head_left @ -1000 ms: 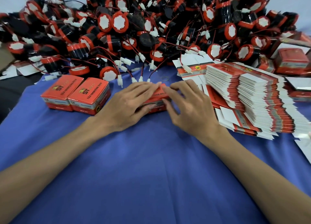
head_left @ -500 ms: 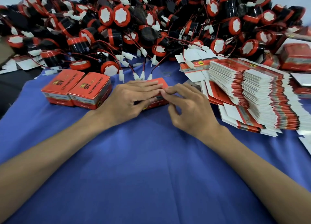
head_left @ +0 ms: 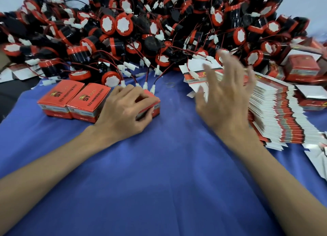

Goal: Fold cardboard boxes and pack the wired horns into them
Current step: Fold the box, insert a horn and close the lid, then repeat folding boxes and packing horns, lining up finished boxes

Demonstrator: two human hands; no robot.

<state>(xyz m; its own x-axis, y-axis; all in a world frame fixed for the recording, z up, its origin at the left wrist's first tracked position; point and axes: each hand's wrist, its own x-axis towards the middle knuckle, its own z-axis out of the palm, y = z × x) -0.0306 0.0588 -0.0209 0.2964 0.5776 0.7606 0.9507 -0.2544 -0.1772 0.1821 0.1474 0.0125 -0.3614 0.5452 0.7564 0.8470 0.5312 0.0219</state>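
Blue cloth [head_left: 159,173] covers the table nearest the person, both bare forearms stretched forward over it. Left hand [head_left: 123,110] is clamped down over a closed red carton [head_left: 154,106], fingers curled over its top and right end, thumb against the near side; carton sits on the cloth, only its right edge and a strip of the top showing. Just left of that hand, two more closed red cartons [head_left: 77,99] sit side by side, touching each other, printed tops up.

Right hand [head_left: 226,97] is off the cloth, fingers spread and loose, holding nothing; it is motion-blurred, so fingertip positions are hard to read. It hangs in front of the stack of flat unfolded box blanks [head_left: 276,115], a long fanned pile, red and white edges showing, lying on the right side of the cloth. A few loose flat blanks [head_left: 196,71] lie past the hand, near the pile's far end.

Further right, more red boxes [head_left: 302,68], looks like assembled ones, though that corner is soft.

Across the whole back: a big heap of wired horns [head_left: 141,32], black bodies with red rims and white faces, red and black leads trailing toward the cloth, white plug connectors [head_left: 145,85] lying at the heap's near edge just beyond the left hand.
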